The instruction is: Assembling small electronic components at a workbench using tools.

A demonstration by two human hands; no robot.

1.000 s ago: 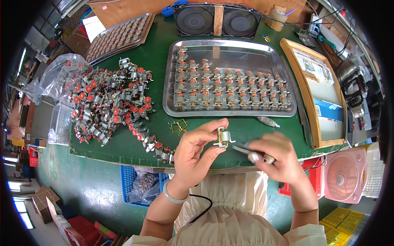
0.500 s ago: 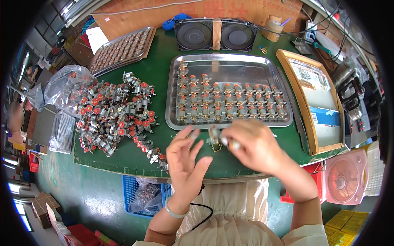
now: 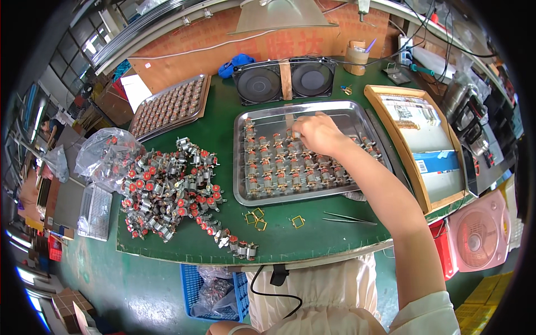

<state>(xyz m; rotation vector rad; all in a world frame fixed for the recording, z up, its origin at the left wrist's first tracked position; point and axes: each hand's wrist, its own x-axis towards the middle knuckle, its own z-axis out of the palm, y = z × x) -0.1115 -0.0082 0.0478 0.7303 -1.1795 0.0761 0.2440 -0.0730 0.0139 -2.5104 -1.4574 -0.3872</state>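
My right hand [image 3: 317, 133] reaches over a shiny metal tray [image 3: 239, 167] and its fingers are pinched on a small motor [image 3: 290, 134] at the far end of a row. That motor is mostly covered by the fingers. Rows of small silver motors with red tops and brass frames [image 3: 267, 167] stand in the tray. On the green table in front lie several loose brass wire frames [image 3: 257, 219], one more frame [image 3: 297, 222] apart from them, and a pair of tweezers [image 3: 349, 219]. My left hand is out of the picture; only a bit of its arm shows at the lower edge.
A heap of motors [image 3: 167, 195] with a plastic bag [image 3: 106, 153] covers the table's left. Behind stand a filled tray [image 3: 170, 106] and two black fans [image 3: 258, 85]. A wooden-framed box [image 3: 432, 192] lies right. A blue basket [image 3: 192, 279] sits below the table edge.
My right hand has moved from the table's front up over the tray. My left hand has dropped out of view, and the view has tilted up, so the tray appears lower.
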